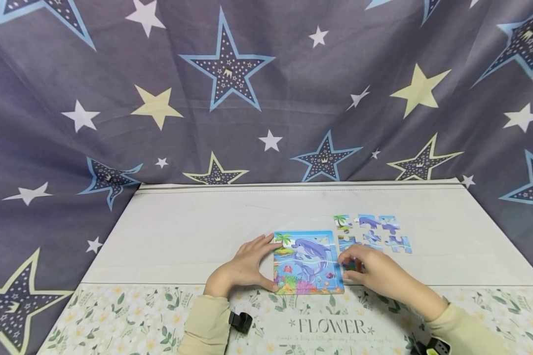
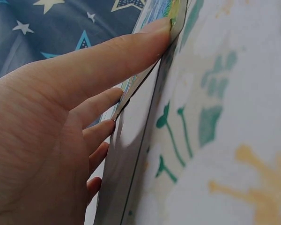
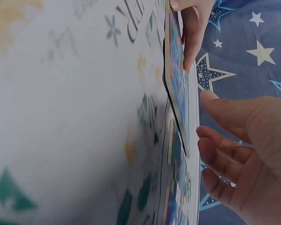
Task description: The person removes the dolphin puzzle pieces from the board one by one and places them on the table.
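Note:
A square puzzle board (image 1: 308, 254) with a dolphin picture lies in front of me, across the line between the white and the flowered parts of the table. Jigsaw outlines show near its lower right corner. My left hand (image 1: 244, 268) rests at the board's left side, index finger over the upper part and thumb on the near corner, fingers spread. Beside the right edge is my right hand (image 1: 373, 268), its fingers loosely bent. In the right wrist view, thumb and fingertips (image 3: 208, 96) stand apart with nothing between them.
Loose puzzle pieces (image 1: 368, 222) with parts of a dolphin picture lie to the right of the board, behind my right hand, which covers some of them. A starry cloth (image 1: 288, 93) hangs behind the table. Lettering and flowers mark the near tablecloth (image 1: 330, 326).

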Demonstrator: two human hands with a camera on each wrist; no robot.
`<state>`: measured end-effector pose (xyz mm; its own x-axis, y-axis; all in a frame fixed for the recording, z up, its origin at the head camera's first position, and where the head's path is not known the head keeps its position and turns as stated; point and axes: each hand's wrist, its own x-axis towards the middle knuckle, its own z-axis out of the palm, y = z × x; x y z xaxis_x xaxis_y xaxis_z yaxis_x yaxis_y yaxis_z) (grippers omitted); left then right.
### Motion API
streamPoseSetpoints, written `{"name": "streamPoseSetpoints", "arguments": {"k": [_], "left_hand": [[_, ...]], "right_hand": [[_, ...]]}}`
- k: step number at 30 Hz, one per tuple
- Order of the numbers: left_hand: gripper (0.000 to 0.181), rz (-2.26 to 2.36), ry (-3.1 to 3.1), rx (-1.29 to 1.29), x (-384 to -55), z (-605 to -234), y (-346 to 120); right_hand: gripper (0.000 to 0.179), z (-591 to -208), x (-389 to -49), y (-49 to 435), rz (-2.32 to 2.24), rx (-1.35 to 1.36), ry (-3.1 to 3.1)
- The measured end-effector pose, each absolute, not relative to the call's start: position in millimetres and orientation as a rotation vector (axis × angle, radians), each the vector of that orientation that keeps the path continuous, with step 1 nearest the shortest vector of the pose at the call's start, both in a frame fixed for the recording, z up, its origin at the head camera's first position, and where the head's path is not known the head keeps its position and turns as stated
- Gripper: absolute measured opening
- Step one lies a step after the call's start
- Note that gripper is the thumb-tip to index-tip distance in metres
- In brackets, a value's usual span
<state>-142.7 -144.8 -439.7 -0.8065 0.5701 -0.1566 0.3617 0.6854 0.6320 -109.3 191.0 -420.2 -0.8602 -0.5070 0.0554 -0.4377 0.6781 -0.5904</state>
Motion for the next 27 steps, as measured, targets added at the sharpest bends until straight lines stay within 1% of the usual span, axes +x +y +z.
{"name": "streamPoseSetpoints", "arguments": {"k": [15,27], "left_hand": [[0.101,0.856,2.549,0.721,-143,-438,-144],[0.102,0.859,2.552,0.725,-143,-439,-144]], "right_hand": [[0.036,-423,-111,174,-0.837,-0.866,2.734],[0.046,-422,-112,164,-0.774,-0.793,2.694]]}}
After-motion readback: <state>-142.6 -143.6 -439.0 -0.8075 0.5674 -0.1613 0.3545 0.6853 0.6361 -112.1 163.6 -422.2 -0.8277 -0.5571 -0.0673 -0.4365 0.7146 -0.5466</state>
